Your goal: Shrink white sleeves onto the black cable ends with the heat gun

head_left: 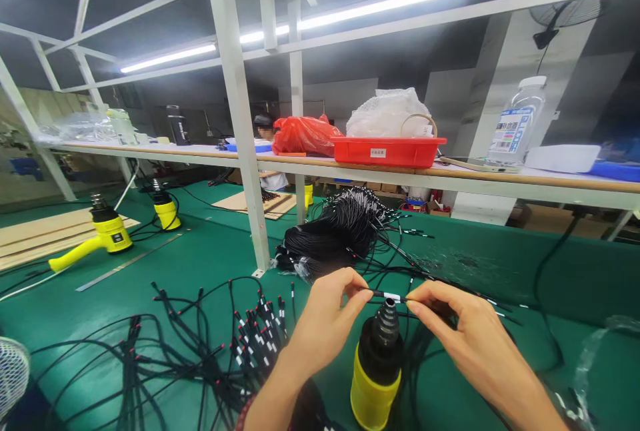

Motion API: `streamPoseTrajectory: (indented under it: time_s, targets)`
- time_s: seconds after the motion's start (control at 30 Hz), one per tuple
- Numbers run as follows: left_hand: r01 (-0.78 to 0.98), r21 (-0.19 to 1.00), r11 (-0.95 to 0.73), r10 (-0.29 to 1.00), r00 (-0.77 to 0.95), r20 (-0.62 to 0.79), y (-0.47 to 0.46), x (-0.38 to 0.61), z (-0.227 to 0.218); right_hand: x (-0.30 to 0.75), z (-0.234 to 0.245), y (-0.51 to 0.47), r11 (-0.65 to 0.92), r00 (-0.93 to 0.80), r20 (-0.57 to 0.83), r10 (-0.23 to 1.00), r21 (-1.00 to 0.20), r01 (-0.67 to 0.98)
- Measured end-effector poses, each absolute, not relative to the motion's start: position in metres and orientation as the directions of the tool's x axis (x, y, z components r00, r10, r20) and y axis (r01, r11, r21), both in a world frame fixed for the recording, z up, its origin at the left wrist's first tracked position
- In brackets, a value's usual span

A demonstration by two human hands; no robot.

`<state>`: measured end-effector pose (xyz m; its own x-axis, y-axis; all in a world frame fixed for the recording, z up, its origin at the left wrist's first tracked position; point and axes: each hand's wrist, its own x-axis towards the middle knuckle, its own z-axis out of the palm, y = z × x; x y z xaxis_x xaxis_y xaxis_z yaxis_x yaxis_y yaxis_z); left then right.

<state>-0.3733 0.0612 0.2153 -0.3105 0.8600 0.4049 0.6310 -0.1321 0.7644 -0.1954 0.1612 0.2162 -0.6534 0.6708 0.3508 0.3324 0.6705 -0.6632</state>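
A thin black cable [382, 295] with a white label sleeve is stretched between my two hands. My left hand [334, 314] pinches one end between thumb and fingertips. On the other side of the label, my right hand [463, 324] pinches the cable the same way. Just below the label is the metal nozzle of a yellow and black heat gun [376, 377], standing upright with its nozzle up. Whether the nozzle touches the cable I cannot tell. Left of my left arm, many black cables [260, 334] with white labels and red tips lie on the green table.
A large bundle of black cables [335, 231] lies behind my hands by a white post [240, 111]. Two more heat guns [113, 232] stand at the left. Above runs a shelf with a red tray [390, 153], a red bag [305, 135] and a clear bottle [517, 124].
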Motion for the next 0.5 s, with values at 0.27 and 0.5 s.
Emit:
streamPoseTrajectory:
  time_s: [0.27,0.5]
  targets:
    - [0.619,0.777,-0.117,0.858,-0.331,0.393,0.059,-0.3719,0.2191,-0.1922,0.2115,0.162,0.681,-0.664,0.351,0.66,-0.652,0.333]
    - [0.686,0.728,-0.011,0.888,-0.327,0.322,0.0573,-0.3717,0.2177,-0.1934,0.2143,0.159,0.677,-0.678,0.329,0.657,-0.652,0.341]
